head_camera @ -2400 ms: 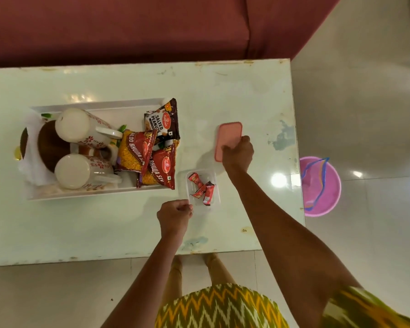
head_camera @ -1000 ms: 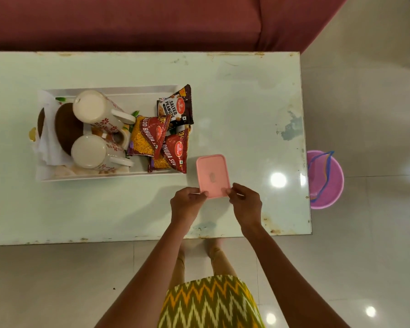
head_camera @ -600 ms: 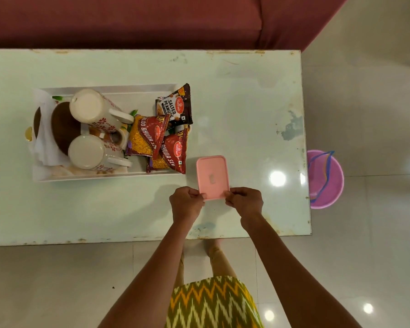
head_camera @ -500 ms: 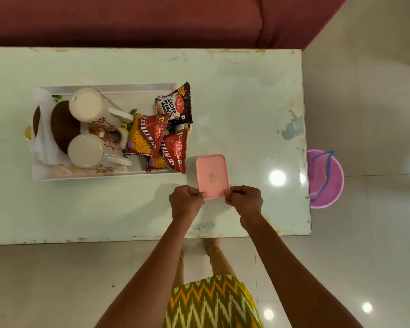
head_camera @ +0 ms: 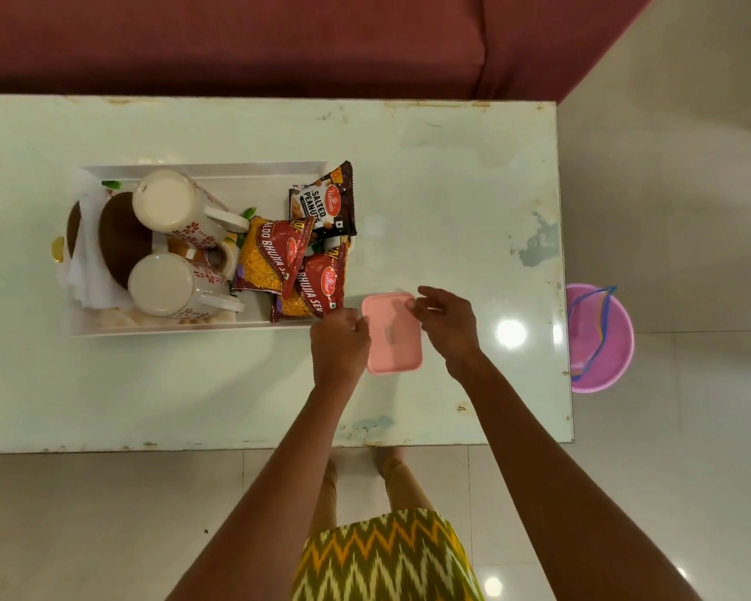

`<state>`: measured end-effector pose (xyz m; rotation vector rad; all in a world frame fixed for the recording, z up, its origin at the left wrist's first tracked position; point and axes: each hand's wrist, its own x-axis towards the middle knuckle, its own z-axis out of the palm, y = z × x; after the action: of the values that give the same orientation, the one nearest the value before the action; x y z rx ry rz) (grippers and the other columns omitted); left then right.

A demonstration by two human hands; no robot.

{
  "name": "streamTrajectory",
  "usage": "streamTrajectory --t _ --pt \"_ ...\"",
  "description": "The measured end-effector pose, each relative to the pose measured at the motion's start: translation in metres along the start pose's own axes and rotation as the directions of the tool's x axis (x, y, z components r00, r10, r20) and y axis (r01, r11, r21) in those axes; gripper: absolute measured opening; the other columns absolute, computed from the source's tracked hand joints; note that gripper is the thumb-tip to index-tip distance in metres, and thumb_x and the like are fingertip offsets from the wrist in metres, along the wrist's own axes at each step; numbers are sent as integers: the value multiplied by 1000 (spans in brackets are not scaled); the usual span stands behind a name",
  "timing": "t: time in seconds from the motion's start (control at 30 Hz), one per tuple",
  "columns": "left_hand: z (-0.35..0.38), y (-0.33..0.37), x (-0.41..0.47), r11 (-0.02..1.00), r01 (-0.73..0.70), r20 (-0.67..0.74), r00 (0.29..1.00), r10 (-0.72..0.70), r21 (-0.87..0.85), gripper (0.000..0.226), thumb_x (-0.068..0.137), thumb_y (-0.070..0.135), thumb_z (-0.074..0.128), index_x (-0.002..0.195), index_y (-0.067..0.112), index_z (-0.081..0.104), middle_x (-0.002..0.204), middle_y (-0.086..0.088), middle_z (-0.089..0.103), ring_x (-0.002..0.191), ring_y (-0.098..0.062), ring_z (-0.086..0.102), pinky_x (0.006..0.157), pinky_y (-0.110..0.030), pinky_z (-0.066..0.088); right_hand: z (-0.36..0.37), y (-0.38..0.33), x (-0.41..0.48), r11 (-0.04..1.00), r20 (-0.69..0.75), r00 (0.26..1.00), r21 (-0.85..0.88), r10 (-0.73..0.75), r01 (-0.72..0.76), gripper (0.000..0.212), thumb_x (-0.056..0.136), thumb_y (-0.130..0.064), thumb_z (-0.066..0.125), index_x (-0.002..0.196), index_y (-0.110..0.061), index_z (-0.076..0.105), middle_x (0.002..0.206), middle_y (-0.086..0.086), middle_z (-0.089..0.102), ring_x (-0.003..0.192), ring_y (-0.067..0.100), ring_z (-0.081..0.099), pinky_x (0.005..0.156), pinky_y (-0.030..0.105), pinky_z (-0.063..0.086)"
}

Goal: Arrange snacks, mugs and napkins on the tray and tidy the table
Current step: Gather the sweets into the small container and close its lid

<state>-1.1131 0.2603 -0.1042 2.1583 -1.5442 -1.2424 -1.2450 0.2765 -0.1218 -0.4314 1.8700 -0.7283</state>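
A small box with a pink lid (head_camera: 392,336) lies on the pale table (head_camera: 452,188), just right of the white tray (head_camera: 200,168). My left hand (head_camera: 338,342) grips the box's left edge with curled fingers. My right hand (head_camera: 446,323) pinches its far right corner. The tray carries two white flowered mugs (head_camera: 165,201) (head_camera: 161,284) lying on their sides, white napkins (head_camera: 81,277) with a brown round thing (head_camera: 120,242), and three snack packets (head_camera: 274,258) (head_camera: 326,201) (head_camera: 317,290). The box's contents are hidden under the lid.
A maroon sofa (head_camera: 278,36) runs along the table's far side. A pink bucket (head_camera: 599,336) stands on the tiled floor past the table's right end. My feet show below the table's near edge.
The pink lid went from my right hand onto the clear box of sweets. Both hands have slid from the lid's near corners to its sides and far end.
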Motion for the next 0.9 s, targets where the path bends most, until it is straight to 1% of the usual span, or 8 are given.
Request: streamTrajectory --t 0.1,0.27,0.33,0.43,0.5,0.67,0.83,0.9 --pt "5 0 13 998 14 99 995 -20 66 30 93 16 47 98 -7 66 100 -23 69 93 -34 62 58 -24 28 3 -4 9 1000 31 999 -19 -24 24 31 84 -9 65 114 -6 63 108 12 66 91 19 59 93 39 50" --pt "11 -2 16 999 44 108 993 -42 -8 31 92 19 51 114 2 63 117 -16 66 105 -31 62 93 -38 49 -5 5 12 1000 -6 1000 -10 24 -24 26 79 -6 70 104 0 67 107 15 68 94 23 63 92 39 52" --pt "13 -4 17 1000 21 149 989 -21 4 29 90 18 55 110 0 65 112 -18 68 96 -34 65 86 -45 53 -7 11 9 999 -18 999 -26 41 -41 28 77 -9 73 103 0 68 102 14 69 90 21 62 90 36 52" --pt "15 -6 19 998 -3 135 991 -5 63 26 88 17 58 106 1 67 108 -17 69 95 -32 65 84 -38 52 -7 15 8 998 -31 998 -28 53 -53 23 76 -10 74 97 -2 69 88 7 68 83 19 62 83 33 53" --pt "17 -5 21 992 -15 99 995 3 123 24 86 17 60 104 3 68 106 -15 71 95 -29 65 77 -28 47 -6 16 11 997 -45 998 -60 49 -52 16 76 -10 74 91 -4 71 75 -3 64 73 14 60 73 25 52" --pt "21 1 23 984 5 34 999 -11 178 21 84 13 62 100 3 70 99 -15 72 91 -29 65 73 -31 50 -1 18 15 996 -88 995 -69 50 -57 12 77 -4 70 71 -14 66 64 -11 58 60 0 53 44 2 40" --pt "18 -6 15 991 -47 32 999 44 127 25 87 20 59 103 3 69 101 -15 72 90 -27 66 68 -25 41 -5 18 9 999 -84 996 -24 35 -37 7 75 -11 74 81 -9 70 71 -4 64 68 11 59 67 20 51" --pt "17 -13 7 992 -72 52 996 66 108 31 90 23 55 109 2 66 107 -17 71 95 -29 65 73 -27 44 -7 23 2 999 -67 997 -21 26 -27 24 76 -20 75 94 -5 69 83 5 68 80 20 63 80 32 54"
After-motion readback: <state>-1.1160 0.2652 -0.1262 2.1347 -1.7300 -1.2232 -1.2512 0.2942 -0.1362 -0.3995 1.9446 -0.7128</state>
